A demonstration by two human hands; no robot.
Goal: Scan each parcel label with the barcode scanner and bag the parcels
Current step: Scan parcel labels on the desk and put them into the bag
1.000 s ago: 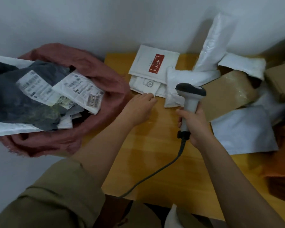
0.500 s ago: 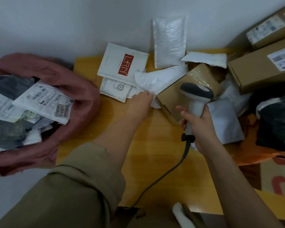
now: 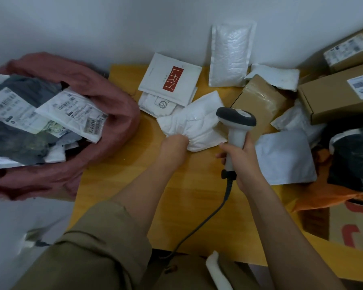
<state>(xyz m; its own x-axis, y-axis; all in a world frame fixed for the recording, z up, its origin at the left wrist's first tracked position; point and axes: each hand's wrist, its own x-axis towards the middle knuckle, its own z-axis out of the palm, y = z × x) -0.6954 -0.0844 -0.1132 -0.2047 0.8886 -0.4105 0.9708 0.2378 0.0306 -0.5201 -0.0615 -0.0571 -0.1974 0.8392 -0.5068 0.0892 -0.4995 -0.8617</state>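
— Two hands busy over the wooden table (image 3: 197,206). Biggest thing near it?
— Red sack (image 3: 117,105). Gaped off the left edge, stuffed with dark and white parcels, labels up.
— Along the right edge?
— Brown boxes (image 3: 333,97), labelled. Print too blurred to read.
— Next parcel for scanning?
— White padded mailer (image 3: 197,122). Lay crumpled toward the middle of the far edge, long axis running near-left to far-right. Showed no label on its upper face.
— Held how?
— Gripped at its near-left end by the left hand (image 3: 174,147), fingers curled into the padding. Closer to that hand than to the right.
— Scanner?
— Barcode scanner (image 3: 236,122). Stood upright just right of the mailer, head over its right end. Clasped round the handle by the right hand (image 3: 241,155), fingers closed tight, cable trailing to the near edge.
— Move ahead, then?
— Probably called for turning the mailer over to find its label, then tipping the scanner head onto it.
— Any writing legible?
— "LRM", seemingly, white on a red patch of the white envelope (image 3: 170,78) at the far edge. Roughly "A3-6-2610" on a sticker in the sack; hard to be sure.
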